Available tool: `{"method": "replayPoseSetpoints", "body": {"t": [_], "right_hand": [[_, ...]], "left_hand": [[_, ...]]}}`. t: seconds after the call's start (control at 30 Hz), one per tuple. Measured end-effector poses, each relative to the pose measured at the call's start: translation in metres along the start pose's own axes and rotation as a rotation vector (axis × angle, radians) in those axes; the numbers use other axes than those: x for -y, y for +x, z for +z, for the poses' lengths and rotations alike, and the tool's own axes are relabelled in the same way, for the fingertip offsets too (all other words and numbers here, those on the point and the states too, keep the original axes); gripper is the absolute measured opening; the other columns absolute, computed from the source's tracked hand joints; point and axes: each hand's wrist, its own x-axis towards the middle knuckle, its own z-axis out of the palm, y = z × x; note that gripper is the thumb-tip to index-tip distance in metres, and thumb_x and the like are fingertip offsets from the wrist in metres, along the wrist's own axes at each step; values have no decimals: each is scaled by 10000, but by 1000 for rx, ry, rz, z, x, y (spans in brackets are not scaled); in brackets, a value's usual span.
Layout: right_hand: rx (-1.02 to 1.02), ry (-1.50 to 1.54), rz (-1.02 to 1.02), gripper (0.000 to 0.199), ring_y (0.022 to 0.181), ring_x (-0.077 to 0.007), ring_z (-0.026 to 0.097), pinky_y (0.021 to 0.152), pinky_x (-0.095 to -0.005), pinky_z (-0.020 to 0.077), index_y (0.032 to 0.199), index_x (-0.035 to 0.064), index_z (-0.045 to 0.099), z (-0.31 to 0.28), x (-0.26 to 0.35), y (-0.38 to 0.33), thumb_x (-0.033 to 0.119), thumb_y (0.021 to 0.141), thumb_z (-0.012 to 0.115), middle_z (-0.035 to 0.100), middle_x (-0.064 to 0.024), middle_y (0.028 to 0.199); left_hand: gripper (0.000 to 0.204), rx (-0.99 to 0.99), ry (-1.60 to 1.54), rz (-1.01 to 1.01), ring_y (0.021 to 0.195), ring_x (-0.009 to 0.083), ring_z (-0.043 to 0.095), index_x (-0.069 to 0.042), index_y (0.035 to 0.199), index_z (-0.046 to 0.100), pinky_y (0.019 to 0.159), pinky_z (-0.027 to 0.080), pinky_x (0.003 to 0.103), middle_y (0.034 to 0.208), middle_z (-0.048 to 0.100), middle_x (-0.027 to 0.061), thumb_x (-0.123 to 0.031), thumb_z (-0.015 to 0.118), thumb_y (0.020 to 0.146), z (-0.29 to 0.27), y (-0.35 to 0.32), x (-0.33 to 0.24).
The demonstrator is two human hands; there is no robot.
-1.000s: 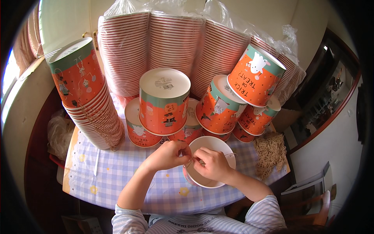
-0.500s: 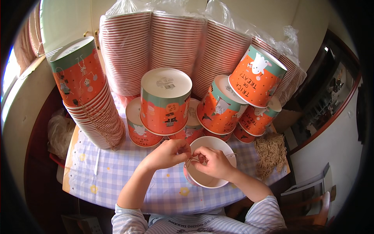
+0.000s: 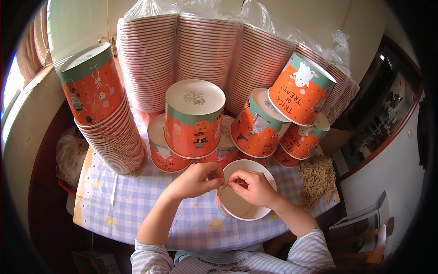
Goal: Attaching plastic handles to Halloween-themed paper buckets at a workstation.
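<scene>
An orange paper bucket with a white inside (image 3: 244,208) stands mouth up on the table in front of me. At its left rim my left hand (image 3: 200,180) pinches thin tan twine (image 3: 222,188). My right hand (image 3: 255,187) is over the bucket's mouth, thumb and fingertips closed on the same twine close to the left fingertips. A short end of twine pokes out past the right hand's knuckles, by the right rim. The fingers hide just how the twine runs between them and whether it passes through the bucket's wall.
Upturned orange and green buckets (image 3: 195,121) are piled behind my hands. A tall nested stack (image 3: 109,132) with twine hanging down it leans at left. Bagged bucket stacks (image 3: 205,50) line the back. A bundle of tan twine (image 3: 317,182) lies at right on the checked tablecloth (image 3: 150,210).
My right hand has turned slightly, and its fingertips have come together on the twine nearer the left fingertips. My left hand stays in place at the rim.
</scene>
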Motion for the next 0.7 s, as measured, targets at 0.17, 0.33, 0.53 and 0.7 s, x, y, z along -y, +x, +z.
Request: {"method": "replayPoseSetpoints", "body": {"t": [0.17, 0.33, 0.53, 0.7], "right_hand": [[23, 31, 23, 102, 621, -40, 547, 559, -199, 453, 859, 0, 594, -2, 4, 0, 56, 790, 646, 602, -16, 719], [32, 91, 88, 101, 599, -14, 508, 537, -183, 429, 869, 0, 604, -2, 4, 3, 55, 794, 643, 595, 8, 719], [122, 286, 248, 94, 667, -23, 524, 589, -188, 437, 872, 2, 607, 0, -12, 2, 61, 803, 634, 602, 12, 760], [170, 326, 276, 44, 681, -24, 511, 611, -190, 429, 816, 20, 580, -2, -16, 1, 52, 811, 610, 574, 29, 736]], "left_hand": [[108, 4, 16, -1, 686, 122, 603, 19, 848, 580, 633, 485, 264, 735, 628, 81, -74, 595, 796, 0, 0, 1], [120, -18, 49, 16, 687, 120, 608, 15, 857, 605, 635, 486, 261, 736, 639, 83, -86, 611, 793, 3, -1, -3], [123, 7, -1, -12, 683, 128, 613, 13, 859, 604, 634, 488, 267, 736, 641, 81, -91, 613, 793, 5, 0, 1], [170, -27, 107, 0, 689, 156, 625, 2, 882, 610, 639, 491, 280, 744, 643, 92, -124, 644, 772, 3, -3, -12]]}}
